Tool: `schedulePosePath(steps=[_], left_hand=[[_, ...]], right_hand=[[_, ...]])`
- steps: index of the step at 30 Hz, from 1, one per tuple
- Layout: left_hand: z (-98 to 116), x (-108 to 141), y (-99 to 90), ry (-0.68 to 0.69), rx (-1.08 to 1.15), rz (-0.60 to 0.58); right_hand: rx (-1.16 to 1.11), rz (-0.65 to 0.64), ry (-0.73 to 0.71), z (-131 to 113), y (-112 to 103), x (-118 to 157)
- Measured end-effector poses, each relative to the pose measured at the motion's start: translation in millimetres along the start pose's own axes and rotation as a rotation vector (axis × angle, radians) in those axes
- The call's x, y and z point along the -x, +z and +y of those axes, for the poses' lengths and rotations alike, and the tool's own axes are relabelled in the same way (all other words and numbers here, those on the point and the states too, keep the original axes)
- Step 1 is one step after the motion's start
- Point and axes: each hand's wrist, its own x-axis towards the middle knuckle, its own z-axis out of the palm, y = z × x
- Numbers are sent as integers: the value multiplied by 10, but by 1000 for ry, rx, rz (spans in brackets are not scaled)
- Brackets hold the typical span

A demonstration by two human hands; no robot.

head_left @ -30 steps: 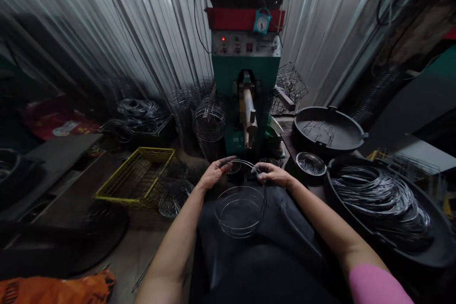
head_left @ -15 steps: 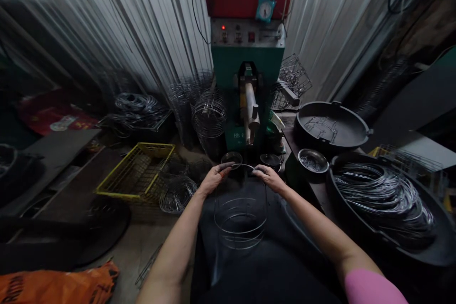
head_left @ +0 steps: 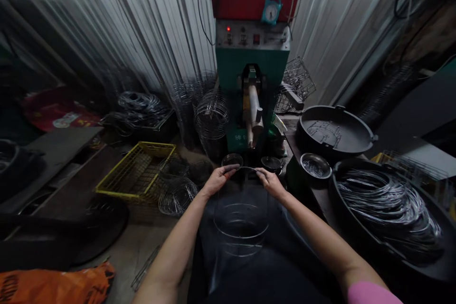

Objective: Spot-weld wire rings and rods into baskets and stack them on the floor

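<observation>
Wire frame below the fingers, over the dark lap covering; its top wire, running left to right, pinched by left hand and right hand, equally near

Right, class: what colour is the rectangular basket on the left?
The basket is yellow, best seen in the head view.

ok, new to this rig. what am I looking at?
No robot: a camera on a person's head looks forward and down at their bare hands. The left hand and right hand pinch an arc of a wire frame, whose rings show against dark clothing. Ahead stands a green machine with a red light lit. On the bench to the right sit a small metal bowl and a black pan; beside them, a larger pan holds wire hoops. A yellow wire basket is on the left.
</observation>
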Motion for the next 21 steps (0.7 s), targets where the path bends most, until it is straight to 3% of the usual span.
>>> schedulePosePath(steps=[7,12,16,21], left_hand=[[-4,-154,19,162,-167,-18],[94,-233,44,323,-365,-32],[115,-260,90,370,-506,-49],[26,-357,104,389,-594,-19]], right_hand=[[149,55,-49,49,-70,-35],[586,-20,-17,69,-111,-93],[941,-101,14,31,-167,-180],[1118,-187,-45,-57,-183,-257]])
